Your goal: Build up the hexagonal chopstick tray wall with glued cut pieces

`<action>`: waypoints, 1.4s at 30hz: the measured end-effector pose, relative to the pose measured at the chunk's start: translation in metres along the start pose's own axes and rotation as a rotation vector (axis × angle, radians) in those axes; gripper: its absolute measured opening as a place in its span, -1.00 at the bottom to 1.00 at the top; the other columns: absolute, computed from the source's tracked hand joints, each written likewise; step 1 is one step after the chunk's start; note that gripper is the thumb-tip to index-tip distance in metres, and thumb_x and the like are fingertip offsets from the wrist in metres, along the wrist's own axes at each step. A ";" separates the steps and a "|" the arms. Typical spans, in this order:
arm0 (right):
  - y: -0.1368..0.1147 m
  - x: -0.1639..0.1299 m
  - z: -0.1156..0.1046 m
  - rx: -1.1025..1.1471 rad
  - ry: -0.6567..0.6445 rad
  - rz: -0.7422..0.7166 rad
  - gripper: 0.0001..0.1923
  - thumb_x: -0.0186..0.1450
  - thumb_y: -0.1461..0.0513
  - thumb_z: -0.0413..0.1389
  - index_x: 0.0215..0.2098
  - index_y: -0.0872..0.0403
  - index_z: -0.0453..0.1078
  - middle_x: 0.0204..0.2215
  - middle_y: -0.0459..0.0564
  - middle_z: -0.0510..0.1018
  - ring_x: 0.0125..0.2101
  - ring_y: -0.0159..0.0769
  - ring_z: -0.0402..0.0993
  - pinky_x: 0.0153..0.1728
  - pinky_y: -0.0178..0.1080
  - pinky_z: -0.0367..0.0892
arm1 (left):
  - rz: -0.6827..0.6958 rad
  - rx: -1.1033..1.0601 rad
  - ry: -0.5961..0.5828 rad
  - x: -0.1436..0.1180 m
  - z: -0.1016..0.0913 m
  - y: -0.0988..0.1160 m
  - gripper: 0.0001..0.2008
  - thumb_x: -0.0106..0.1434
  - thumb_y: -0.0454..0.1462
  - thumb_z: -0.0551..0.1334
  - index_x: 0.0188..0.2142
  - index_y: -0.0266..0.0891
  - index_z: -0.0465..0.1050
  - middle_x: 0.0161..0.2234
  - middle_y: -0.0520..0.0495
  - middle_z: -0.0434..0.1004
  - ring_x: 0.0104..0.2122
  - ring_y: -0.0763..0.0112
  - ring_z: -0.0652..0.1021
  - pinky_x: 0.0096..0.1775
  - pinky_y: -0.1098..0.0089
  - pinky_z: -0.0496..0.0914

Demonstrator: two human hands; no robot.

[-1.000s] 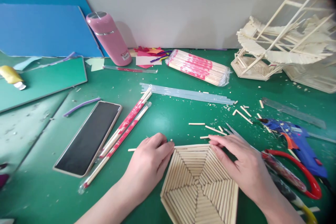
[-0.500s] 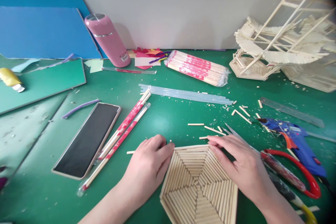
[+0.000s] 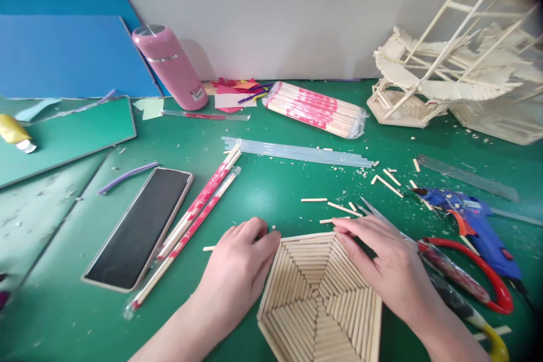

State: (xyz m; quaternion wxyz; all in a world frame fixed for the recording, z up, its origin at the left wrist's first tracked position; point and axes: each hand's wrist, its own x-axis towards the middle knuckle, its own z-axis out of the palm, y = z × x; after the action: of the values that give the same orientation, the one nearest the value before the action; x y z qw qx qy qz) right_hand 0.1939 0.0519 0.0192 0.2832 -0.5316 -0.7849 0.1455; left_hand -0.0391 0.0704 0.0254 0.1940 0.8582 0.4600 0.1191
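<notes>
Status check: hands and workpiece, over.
Left hand and right hand flat on hexagonal wooden stick bowl rim. Loose stick offcuts beyond it.

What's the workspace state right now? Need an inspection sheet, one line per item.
Surface: green mat, strewn with wood chips and cut stick bits.
Job's things: hexagonal stick bowl at the near edge; loose cut sticks just beyond it.
Hands: left hand rests against the bowl's left rim; right hand lies on its right rim; neither grasps anything.
Clutter: phone, wrapped chopsticks, chopstick pack, glue sticks, pink bottle, blue glue gun, red-handled scissors, clear ruler, paper scraps.
Cables: nothing seen.
Surroundings: white wall, blue boards at left, stick model at right.
</notes>
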 end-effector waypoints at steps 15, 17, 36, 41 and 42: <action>0.001 -0.001 0.000 -0.005 -0.004 0.001 -0.79 0.23 0.35 0.04 -0.14 0.13 0.35 -0.31 -0.04 0.53 -0.28 -0.34 0.40 -0.23 -0.23 0.33 | -0.005 0.041 -0.007 0.002 0.001 0.000 -0.69 0.30 -0.32 -0.11 -0.31 -0.23 0.40 -0.42 -0.07 0.29 -0.46 0.37 0.37 -0.42 0.37 0.28; 0.001 -0.001 0.000 -0.001 -0.005 0.002 -0.79 0.23 0.35 0.04 -0.15 0.13 0.35 -0.31 -0.03 0.53 -0.27 -0.35 0.40 -0.22 -0.24 0.32 | -0.006 0.033 0.009 0.001 0.002 -0.001 -0.69 0.31 -0.32 -0.11 -0.31 -0.22 0.40 -0.42 -0.06 0.29 -0.46 0.37 0.37 -0.42 0.37 0.26; -0.001 0.001 0.000 0.004 0.007 0.004 -0.78 0.23 0.36 0.03 -0.15 0.12 0.35 -0.32 -0.04 0.54 -0.30 -0.34 0.41 -0.23 -0.22 0.33 | -0.092 -0.103 -0.082 0.006 -0.006 0.002 -0.69 0.30 -0.28 -0.08 -0.35 -0.20 0.43 -0.45 -0.03 0.29 -0.44 0.39 0.38 -0.40 0.40 0.29; -0.003 0.002 -0.003 0.046 -0.002 0.029 -0.75 0.25 0.36 -0.01 -0.14 0.05 0.35 -0.29 -0.05 0.54 -0.27 -0.31 0.43 -0.25 -0.19 0.35 | -0.053 -0.093 -0.034 0.005 -0.003 0.000 -0.71 0.30 -0.28 -0.07 -0.34 -0.20 0.43 -0.46 -0.03 0.31 -0.46 0.40 0.39 -0.43 0.43 0.29; -0.003 0.002 -0.003 0.053 0.002 0.035 -0.75 0.25 0.36 -0.02 -0.13 0.05 0.35 -0.30 -0.05 0.54 -0.27 -0.31 0.44 -0.25 -0.18 0.35 | -0.046 -0.086 -0.024 0.005 -0.002 -0.001 -0.71 0.30 -0.28 -0.07 -0.34 -0.20 0.42 -0.46 -0.03 0.31 -0.46 0.41 0.39 -0.43 0.43 0.29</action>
State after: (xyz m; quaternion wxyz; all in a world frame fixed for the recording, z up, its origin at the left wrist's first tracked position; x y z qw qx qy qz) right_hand 0.1922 0.0526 0.0239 0.2954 -0.5376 -0.7712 0.1703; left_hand -0.0381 0.0752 0.0274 0.2390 0.8396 0.4717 0.1242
